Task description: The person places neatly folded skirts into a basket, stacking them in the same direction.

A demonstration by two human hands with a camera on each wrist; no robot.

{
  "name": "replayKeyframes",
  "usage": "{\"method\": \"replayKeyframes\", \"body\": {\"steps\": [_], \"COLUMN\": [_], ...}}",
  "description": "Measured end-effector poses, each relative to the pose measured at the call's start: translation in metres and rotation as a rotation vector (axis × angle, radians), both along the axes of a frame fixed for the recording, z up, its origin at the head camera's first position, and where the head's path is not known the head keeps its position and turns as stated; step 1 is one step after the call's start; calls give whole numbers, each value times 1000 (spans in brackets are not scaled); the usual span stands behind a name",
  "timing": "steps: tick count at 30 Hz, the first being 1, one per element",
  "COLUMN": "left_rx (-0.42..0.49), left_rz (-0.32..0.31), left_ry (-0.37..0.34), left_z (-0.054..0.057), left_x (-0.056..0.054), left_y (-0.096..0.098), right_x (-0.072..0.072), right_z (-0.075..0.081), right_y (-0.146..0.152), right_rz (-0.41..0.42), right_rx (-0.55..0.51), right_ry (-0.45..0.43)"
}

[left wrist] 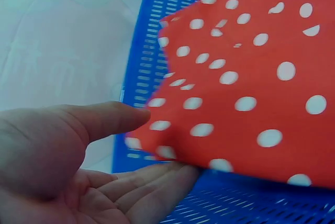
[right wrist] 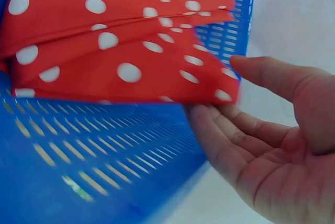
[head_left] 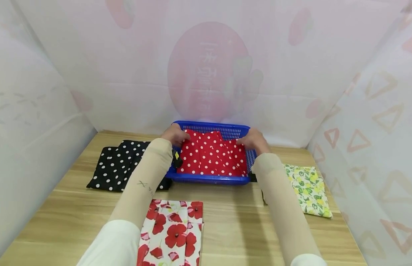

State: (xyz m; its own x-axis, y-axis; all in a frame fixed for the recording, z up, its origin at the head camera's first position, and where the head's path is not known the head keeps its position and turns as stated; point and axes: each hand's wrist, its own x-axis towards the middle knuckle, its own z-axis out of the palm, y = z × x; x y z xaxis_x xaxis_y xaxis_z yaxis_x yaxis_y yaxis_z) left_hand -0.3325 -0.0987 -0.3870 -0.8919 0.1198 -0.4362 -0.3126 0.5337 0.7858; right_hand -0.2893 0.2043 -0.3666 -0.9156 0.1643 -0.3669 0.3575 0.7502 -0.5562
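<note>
A folded red cloth with white polka dots point(head_left: 210, 155) lies within the outline of a blue plastic basket point(head_left: 206, 180). My left hand point(head_left: 175, 135) holds its left side, the thumb at the upper face and the fingers under the edge point(left wrist: 99, 166). On the opposite side my right hand point(head_left: 254, 140) holds the right corner in the same way, thumb above and fingers beneath point(right wrist: 272, 130). Slotted basket walls point(right wrist: 104, 156) show below the cloth in both wrist views. How far the cloth is off the basket floor, I cannot tell.
Black polka-dot folded cloth point(head_left: 116, 166) lies left of the basket, partly behind my left forearm. A red-flowered white cloth point(head_left: 176, 234) is in front. A lemon-print cloth point(head_left: 307, 190) sits at right. White printed sheeting point(head_left: 126, 103) surrounds the wooden table point(head_left: 226, 221).
</note>
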Motion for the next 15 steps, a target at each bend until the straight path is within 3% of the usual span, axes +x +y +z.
{"method": "replayKeyframes", "body": {"steps": [8,15], "left_rx": [-74,-158], "left_rz": [-116,-191], "left_ry": [35,186], "left_z": [37,67], "left_x": [8,27], "left_y": [-13,-26], "right_x": [11,32], "right_z": [41,82], "right_y": [18,41], "right_rz": [121,201], "right_rx": [108,160], "right_ry": [26,69]}}
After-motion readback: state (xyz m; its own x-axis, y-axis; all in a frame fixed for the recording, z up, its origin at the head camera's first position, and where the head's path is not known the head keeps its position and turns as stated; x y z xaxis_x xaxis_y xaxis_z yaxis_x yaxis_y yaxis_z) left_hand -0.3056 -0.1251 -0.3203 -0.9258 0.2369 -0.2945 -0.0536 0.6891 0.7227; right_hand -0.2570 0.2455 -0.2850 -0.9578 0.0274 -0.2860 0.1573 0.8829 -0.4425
